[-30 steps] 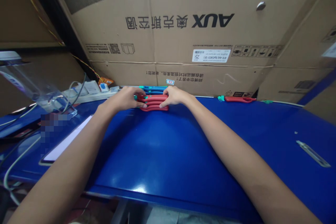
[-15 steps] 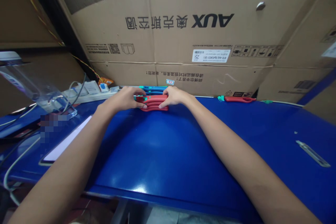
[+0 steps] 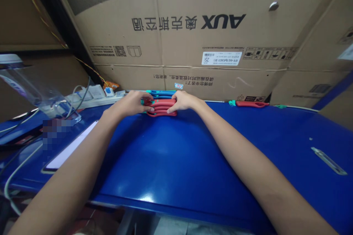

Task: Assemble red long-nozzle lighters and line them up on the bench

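Observation:
A stack of curved red plastic strips (image 3: 162, 112) with teal ends lies at the far edge of the blue table. Several blue strips with teal ends (image 3: 161, 93) lie just behind it, partly hidden by the red ones. My left hand (image 3: 129, 103) grips the stack's left end, its fingers curled over the front. My right hand (image 3: 184, 102) presses on the right end, its thumb on the red strips. A single red strip with a teal tip (image 3: 252, 104) lies apart along the far edge to the right.
A large AUX cardboard box (image 3: 176, 33) stands behind the blue table (image 3: 176, 161). A white power strip (image 3: 91, 100) with cables and a clear plastic sheet (image 3: 33, 91) are at the left. A craft knife (image 3: 328, 161) lies on the right.
My left fingers have slid slightly down the front of the stack. The stack itself stays in place.

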Demonstrator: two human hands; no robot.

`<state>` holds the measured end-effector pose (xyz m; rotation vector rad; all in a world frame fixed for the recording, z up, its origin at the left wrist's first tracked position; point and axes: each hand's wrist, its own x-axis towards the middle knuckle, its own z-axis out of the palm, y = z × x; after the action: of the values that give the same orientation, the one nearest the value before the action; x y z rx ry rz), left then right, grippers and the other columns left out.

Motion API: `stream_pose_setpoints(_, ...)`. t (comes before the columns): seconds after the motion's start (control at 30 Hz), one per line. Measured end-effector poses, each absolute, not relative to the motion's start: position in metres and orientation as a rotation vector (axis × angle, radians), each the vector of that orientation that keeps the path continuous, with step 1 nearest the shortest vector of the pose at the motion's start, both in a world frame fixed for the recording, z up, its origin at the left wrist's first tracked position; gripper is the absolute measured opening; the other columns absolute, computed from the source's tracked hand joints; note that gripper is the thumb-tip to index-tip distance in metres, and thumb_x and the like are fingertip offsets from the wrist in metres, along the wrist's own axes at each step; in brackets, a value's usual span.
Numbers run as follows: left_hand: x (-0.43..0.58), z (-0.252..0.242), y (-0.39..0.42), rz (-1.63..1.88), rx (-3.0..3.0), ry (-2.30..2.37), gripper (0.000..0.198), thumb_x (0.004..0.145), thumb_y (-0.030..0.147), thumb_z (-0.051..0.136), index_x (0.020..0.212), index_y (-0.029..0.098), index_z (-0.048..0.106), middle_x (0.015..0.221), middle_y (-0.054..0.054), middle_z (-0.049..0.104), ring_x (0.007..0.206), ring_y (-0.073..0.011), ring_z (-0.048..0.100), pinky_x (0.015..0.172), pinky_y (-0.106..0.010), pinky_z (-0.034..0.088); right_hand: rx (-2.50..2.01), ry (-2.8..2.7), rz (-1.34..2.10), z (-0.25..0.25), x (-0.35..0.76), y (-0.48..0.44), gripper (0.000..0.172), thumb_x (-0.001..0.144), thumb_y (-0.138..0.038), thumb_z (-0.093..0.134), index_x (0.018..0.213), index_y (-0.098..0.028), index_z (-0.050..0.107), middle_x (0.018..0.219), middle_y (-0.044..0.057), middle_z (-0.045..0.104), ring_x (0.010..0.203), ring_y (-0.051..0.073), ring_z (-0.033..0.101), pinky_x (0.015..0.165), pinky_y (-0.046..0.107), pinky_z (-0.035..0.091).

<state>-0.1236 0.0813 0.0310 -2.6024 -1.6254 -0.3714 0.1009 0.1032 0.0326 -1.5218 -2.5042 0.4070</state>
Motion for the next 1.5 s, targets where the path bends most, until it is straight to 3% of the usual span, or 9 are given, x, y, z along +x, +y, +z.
stream_pose_setpoints(0.33, -0.1232, 0.0321, 0.0802, -0.371, -2.582, -1.632, 0.049, 0.072, 0.057, 0.061, 0.102, 0.019, 0.068, 0.096, -0.007, 0.072, 0.083, -0.0229, 0.065, 0.074, -0.03, 0.047, -1.528, -2.529, 0.377, 0.0289, 0.0995, 0.1073, 0.035, 0.059, -0.044, 0.078, 0.073, -0.019, 0.057, 0.068, 0.0, 0.056, 0.063, 0.015, 0.052, 0.051, 0.026, 0.036)
stream_pose_setpoints(0.63, -0.1244, 0.0297, 0.0827, -0.361, -2.593, -1.606, 0.052, 0.072, 0.06, 0.06, 0.103, 0.018, 0.068, 0.096, -0.007, 0.072, 0.082, -0.0227, 0.065, 0.073, -0.03, 0.046, -1.53, -2.554, 0.366, 0.0278, 0.0989, 0.1082, 0.02, 0.059, -0.028, 0.072, 0.067, -0.02, 0.055, 0.067, 0.0, 0.058, 0.061, 0.015, 0.052, 0.049, 0.026, 0.034)
stream_pose_setpoints(1.5, -0.1219, 0.0318, 0.0803, -0.345, -2.579, -1.615, 0.05, 0.072, 0.058, 0.059, 0.103, 0.019, 0.068, 0.093, -0.006, 0.072, 0.08, -0.0227, 0.065, 0.071, -0.029, 0.045, -1.492, -2.547, 0.446, 0.0278, 0.1006, 0.1068, 0.021, 0.058, -0.024, 0.073, 0.064, -0.02, 0.053, 0.062, -0.003, 0.054, 0.057, 0.012, 0.048, 0.049, 0.026, 0.032)
